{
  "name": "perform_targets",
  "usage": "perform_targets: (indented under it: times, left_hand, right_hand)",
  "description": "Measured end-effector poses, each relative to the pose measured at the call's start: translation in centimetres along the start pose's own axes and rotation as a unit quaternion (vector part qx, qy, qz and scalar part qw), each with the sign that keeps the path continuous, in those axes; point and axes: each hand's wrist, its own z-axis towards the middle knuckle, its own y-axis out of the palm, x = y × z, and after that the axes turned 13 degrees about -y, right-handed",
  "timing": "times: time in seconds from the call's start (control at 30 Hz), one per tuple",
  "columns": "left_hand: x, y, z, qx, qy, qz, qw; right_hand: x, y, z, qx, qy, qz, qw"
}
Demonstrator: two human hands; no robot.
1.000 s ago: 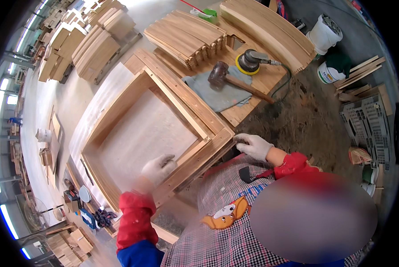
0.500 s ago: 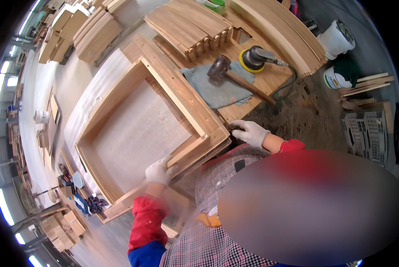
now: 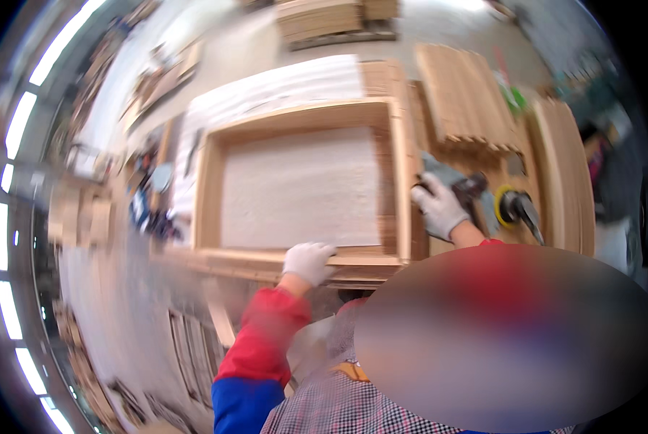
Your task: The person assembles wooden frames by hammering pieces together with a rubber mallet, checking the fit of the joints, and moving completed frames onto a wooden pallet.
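Holding the wooden frame at two places, you have your left hand in a white glove laid over its near rail, fingers curled down on the top edge, so that grip is closed on the frame. Your right hand, gloved too, rests at the frame's right rail, just beside the corner; whether its fingers wrap the wood or only press flat against it cannot be told through the blur. The frame lies flat on the worktop, with a pale panel showing inside it, away from your left grip.

Just beyond your right grip lie a dark mallet on a grey cloth and a round sander with a yellow pad; further out stands a stack of wooden slats.

To handle the frame well, I judge you should keep both grips on solid rail and not on the joints, move the two hands together so the corners do not rack, and keep the right rail clear of the mallet and sander beside it
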Motion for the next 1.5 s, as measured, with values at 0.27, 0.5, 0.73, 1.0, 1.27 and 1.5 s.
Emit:
perform_targets:
  times: [0.27, 0.5, 0.73, 1.0, 1.27, 1.5]
  left_hand:
    - [0.5, -1.2, -0.8, -0.026, -0.039, 0.022, 0.999]
    - [0.9, 2.1, -3.3, 0.018, -0.047, -0.024, 0.998]
    - [-6.7, 5.3, -7.6, 0.172, -0.012, 0.033, 0.984]
    - [-12.2, 6.7, -10.8, 0.359, -0.002, -0.012, 0.933]
    - [-13.2, 10.8, -25.3, 0.374, -0.248, -0.093, 0.889]
    - [-9.6, 19.2, -37.4, 0.325, -0.510, -0.132, 0.785]
  right_hand:
    - [5.7, 3.1, 8.1, 0.037, 0.070, -0.080, 0.994]
    - [-1.4, 2.3, 3.2, 0.093, -0.017, 0.004, 0.995]
    - [-7.5, 5.0, -10.2, 0.179, -0.049, 0.057, 0.981]
    - [-11.7, 2.6, -12.7, 0.086, 0.025, -0.020, 0.996]
    - [-17.0, 12.1, -5.0, -0.077, -0.030, -0.047, 0.996]
    - [-19.1, 30.0, -2.0, -0.421, -0.028, -0.071, 0.904]
